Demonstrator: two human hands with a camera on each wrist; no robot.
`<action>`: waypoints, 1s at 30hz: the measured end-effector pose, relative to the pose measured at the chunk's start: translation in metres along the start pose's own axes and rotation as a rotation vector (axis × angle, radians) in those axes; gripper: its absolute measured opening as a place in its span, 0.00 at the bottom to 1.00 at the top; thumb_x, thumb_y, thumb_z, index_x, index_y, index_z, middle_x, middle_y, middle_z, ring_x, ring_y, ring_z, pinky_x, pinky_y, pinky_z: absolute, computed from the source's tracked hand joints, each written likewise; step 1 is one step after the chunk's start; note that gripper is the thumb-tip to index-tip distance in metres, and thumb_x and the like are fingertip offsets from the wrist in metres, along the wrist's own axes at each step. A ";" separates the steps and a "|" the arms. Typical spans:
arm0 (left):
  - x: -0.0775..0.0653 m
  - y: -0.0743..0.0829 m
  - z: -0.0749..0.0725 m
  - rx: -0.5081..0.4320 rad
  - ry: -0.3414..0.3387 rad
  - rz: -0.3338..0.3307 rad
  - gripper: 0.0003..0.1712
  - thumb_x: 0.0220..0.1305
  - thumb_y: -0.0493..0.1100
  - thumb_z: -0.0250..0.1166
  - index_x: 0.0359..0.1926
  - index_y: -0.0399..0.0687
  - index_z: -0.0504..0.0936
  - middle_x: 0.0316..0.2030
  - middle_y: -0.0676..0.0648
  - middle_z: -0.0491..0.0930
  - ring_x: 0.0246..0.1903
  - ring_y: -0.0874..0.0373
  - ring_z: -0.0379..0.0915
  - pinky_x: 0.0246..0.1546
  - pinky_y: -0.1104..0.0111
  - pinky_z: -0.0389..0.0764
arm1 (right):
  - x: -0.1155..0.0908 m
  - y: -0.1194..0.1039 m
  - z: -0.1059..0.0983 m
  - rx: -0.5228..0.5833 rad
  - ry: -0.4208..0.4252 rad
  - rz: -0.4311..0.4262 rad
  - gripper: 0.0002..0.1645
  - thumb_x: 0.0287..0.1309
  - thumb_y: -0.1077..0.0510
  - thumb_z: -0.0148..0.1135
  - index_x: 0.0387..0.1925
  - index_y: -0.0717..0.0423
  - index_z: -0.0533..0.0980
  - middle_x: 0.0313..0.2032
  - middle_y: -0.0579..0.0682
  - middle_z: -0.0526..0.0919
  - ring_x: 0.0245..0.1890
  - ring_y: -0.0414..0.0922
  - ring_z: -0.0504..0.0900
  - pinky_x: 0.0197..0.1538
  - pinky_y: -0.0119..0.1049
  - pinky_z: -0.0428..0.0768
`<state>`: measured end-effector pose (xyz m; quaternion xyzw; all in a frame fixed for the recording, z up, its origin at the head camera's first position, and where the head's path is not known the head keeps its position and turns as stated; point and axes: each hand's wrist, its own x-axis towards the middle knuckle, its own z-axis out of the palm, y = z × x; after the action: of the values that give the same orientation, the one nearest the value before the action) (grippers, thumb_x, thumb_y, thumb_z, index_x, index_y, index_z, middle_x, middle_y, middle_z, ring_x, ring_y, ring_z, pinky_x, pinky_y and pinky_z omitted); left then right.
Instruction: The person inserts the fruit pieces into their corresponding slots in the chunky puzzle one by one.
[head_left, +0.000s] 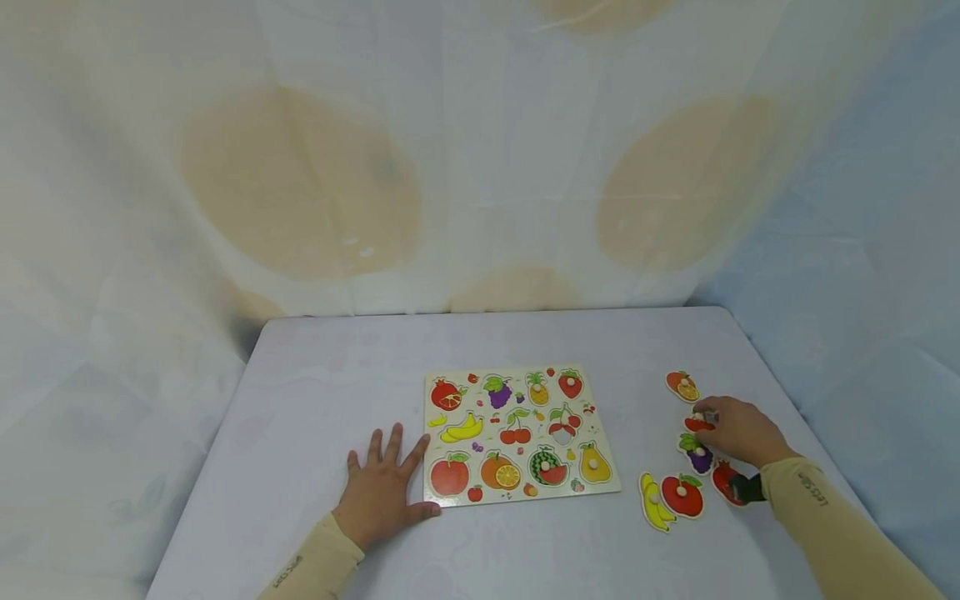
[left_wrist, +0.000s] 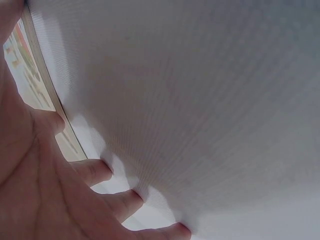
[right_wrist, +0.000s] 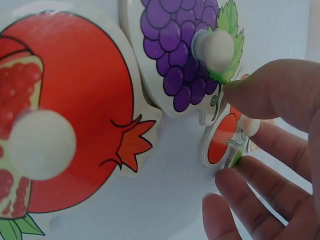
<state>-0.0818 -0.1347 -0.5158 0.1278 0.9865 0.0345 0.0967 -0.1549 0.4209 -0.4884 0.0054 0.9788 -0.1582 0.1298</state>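
Note:
My left hand [head_left: 382, 492] lies palm down with fingers spread on the table, fingertips at the left edge of a fruit puzzle board [head_left: 522, 496]. Thumb and index finger touch that edge. To the right, my right hand [head_left: 738, 429] reaches over a small cherry piece [right_wrist: 222, 140] with a white knob [right_wrist: 250, 126]. Thumb and index finger bracket the knob with a gap between them in the head view. The index fingertip meets the knob in the right wrist view; a firm grip does not show. A grape piece [right_wrist: 182, 50] and a pomegranate piece [right_wrist: 90, 100] lie beside it.
An orange piece [head_left: 681, 385] lies beyond the right hand. An apple piece [head_left: 682, 497] and a banana piece [head_left: 656, 502] lie nearer. On the board sit knobbed pieces, including a strawberry [head_left: 571, 384] and a pear [head_left: 595, 465]. Cloth walls surround the table [head_left: 322, 392].

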 end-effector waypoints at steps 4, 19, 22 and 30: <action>0.000 -0.001 0.001 0.012 0.006 0.007 0.61 0.46 0.81 0.64 0.77 0.62 0.59 0.74 0.34 0.53 0.70 0.27 0.47 0.57 0.26 0.55 | -0.001 0.000 0.000 0.003 -0.003 -0.007 0.27 0.54 0.57 0.70 0.53 0.66 0.78 0.45 0.67 0.82 0.38 0.56 0.80 0.41 0.56 0.81; 0.000 0.000 -0.001 0.014 -0.001 0.007 0.61 0.46 0.81 0.63 0.77 0.62 0.59 0.75 0.34 0.52 0.70 0.27 0.47 0.57 0.26 0.55 | 0.000 -0.002 0.003 -0.006 0.013 -0.002 0.32 0.53 0.52 0.73 0.55 0.66 0.77 0.46 0.67 0.82 0.36 0.53 0.79 0.41 0.55 0.82; 0.000 -0.001 0.000 0.020 0.009 0.013 0.61 0.45 0.81 0.63 0.77 0.62 0.59 0.74 0.34 0.53 0.70 0.26 0.48 0.56 0.26 0.56 | -0.001 -0.002 0.004 -0.002 0.033 -0.019 0.32 0.54 0.51 0.73 0.54 0.67 0.78 0.45 0.67 0.82 0.35 0.52 0.80 0.40 0.54 0.82; 0.000 -0.001 0.000 0.009 0.004 0.012 0.61 0.46 0.81 0.64 0.77 0.62 0.58 0.74 0.34 0.52 0.70 0.26 0.47 0.57 0.26 0.55 | -0.001 -0.001 0.008 -0.002 0.071 -0.027 0.32 0.55 0.47 0.73 0.53 0.65 0.79 0.42 0.62 0.83 0.31 0.49 0.78 0.37 0.53 0.82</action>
<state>-0.0821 -0.1355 -0.5158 0.1340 0.9860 0.0307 0.0941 -0.1519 0.4178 -0.4957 -0.0021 0.9829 -0.1588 0.0928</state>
